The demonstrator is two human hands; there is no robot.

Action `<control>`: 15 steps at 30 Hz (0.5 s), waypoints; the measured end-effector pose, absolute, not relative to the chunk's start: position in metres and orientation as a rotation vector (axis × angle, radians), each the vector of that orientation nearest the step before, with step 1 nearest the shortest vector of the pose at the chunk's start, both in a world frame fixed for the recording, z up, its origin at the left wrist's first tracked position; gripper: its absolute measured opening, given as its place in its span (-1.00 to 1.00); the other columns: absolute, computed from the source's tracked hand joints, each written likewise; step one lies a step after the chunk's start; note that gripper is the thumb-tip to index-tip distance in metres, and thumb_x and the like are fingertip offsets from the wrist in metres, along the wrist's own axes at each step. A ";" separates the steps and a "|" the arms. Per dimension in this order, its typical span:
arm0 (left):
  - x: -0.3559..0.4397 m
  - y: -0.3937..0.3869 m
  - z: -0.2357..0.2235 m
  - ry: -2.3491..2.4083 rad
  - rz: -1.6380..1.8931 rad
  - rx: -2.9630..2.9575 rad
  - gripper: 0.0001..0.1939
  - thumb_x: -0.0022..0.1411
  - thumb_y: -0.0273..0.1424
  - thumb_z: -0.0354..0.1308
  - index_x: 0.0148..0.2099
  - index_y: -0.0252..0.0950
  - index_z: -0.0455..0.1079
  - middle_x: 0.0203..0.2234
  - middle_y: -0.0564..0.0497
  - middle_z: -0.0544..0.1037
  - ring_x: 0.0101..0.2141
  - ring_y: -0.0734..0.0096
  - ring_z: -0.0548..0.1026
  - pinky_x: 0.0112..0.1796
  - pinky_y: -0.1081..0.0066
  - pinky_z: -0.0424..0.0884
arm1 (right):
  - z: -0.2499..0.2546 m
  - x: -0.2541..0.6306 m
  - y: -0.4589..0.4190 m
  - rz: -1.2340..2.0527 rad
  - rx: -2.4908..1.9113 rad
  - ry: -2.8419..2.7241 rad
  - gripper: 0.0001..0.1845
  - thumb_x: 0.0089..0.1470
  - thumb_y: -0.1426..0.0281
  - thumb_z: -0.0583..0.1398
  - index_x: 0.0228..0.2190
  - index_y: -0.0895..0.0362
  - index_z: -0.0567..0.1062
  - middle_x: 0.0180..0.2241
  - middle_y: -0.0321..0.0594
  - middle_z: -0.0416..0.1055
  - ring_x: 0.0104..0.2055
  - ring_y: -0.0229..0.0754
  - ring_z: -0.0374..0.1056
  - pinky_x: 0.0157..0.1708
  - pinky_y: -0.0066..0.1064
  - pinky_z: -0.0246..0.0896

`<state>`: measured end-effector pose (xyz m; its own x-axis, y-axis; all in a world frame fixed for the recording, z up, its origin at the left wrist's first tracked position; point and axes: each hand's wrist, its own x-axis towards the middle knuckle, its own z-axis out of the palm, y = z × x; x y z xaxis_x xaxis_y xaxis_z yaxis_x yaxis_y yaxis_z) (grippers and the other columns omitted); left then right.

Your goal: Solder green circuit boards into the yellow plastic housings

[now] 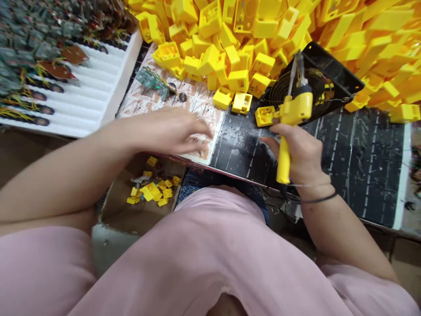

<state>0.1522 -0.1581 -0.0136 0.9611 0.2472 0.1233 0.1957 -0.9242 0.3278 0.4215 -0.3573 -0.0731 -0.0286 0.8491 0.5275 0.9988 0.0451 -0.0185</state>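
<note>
My right hand [301, 151] is wrapped round the handle of a yellow soldering gun [296, 109], its tip pointing up and away from me. Just left of the gun's body lies a small yellow plastic case [265, 116], open side up. My left hand [171, 131] is over the paper-covered left part of the table, slightly blurred, fingers loosely bent and apart, with nothing visible in them. Beyond it rests a circuit board [153, 83] with wires and small round parts. Two more yellow cases, one plain [222, 97] and one with a holed face [242, 102], sit between the hands.
A large heap of yellow cases [230, 57] covers the back. A black fan [324, 83] stands behind the soldering gun. At left, a ridged white foam tray [95, 83] bears many wired boards. Below the table edge, a cardboard box [121, 210] holds several yellow pieces.
</note>
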 end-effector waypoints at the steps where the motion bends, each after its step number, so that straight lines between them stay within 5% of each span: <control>1: 0.174 -0.158 -0.027 0.307 0.210 2.828 -0.49 0.41 0.05 0.02 -0.10 -0.18 0.65 -0.19 -0.06 0.68 -0.15 0.18 0.61 -0.06 0.21 0.49 | -0.079 0.423 -0.348 -0.536 -1.907 -1.981 -0.58 0.41 0.04 0.12 -0.08 0.08 0.58 -0.32 -0.17 0.56 -0.27 -0.20 0.49 -0.36 -0.43 0.27; 5: 0.254 -0.161 -0.073 0.601 0.352 2.938 -0.63 0.37 -0.36 0.08 0.12 -0.35 0.54 0.11 -0.34 0.54 0.19 -0.24 0.40 0.14 -0.15 0.33 | -0.096 0.427 -0.316 -0.540 -1.989 -2.062 -0.66 0.43 0.15 0.10 0.00 0.06 0.55 -0.29 -0.16 0.50 -0.24 -0.12 0.41 -0.41 -0.39 0.14; 15: 0.220 -0.142 -0.071 0.437 0.344 2.946 -0.73 0.39 -0.34 0.05 0.01 -0.24 0.53 0.12 -0.12 0.53 0.16 -0.01 0.41 0.14 0.01 0.33 | -0.084 0.407 -0.379 -0.182 -1.543 -2.059 -0.69 0.32 0.42 0.24 0.05 -0.05 0.37 -0.24 -0.29 0.50 -0.20 -0.14 0.49 -0.16 -0.28 0.46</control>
<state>0.2204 -0.1423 -0.0710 0.9316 0.3012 0.2036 0.2684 -0.9475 0.1735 0.4067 -0.3791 -0.0842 -0.1856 0.8438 0.5036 0.9191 0.3303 -0.2147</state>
